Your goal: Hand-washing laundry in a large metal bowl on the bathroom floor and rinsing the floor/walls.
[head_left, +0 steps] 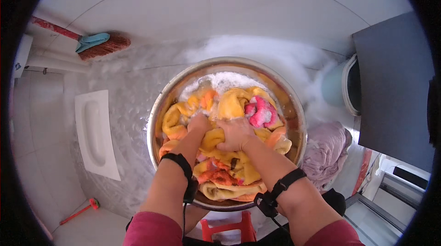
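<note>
1. Yellow, thick cloth with orange and pink patches (248, 170) is lying heaped in a round, silver metal basin (295, 128), reaching its near rim.
2. The bare left hand (198, 123) is reaching into the cloth; I cannot tell its fingers' state.
3. The bare right hand (237, 134) is pressing beside it, thumb standing apart; I cannot tell whether it is pinching.

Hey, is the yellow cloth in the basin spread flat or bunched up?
Bunched up. The yellow cloth lies in thick, rounded folds inside the metal basin.
</note>
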